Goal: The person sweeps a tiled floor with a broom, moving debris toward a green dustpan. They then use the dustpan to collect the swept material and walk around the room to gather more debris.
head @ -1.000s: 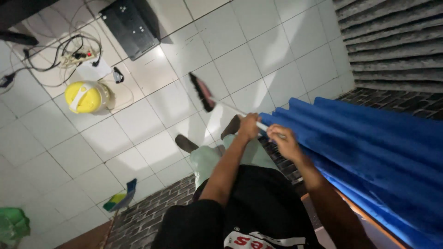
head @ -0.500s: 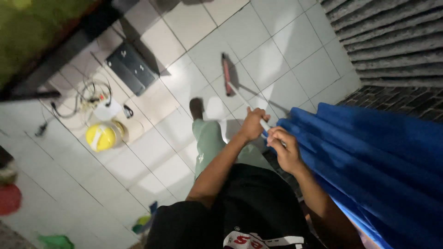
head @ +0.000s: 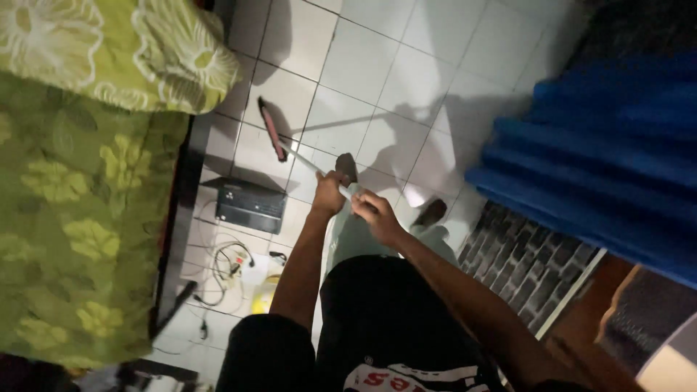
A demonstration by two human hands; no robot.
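Red broom head [head: 272, 129] beyond both hands [head: 330, 194].

At my frame's left lies a green floral bedspread [head: 80, 218], a black box [head: 249, 205] and tangled cables [head: 225, 265] below centre, blue curtain [head: 610, 167] right.
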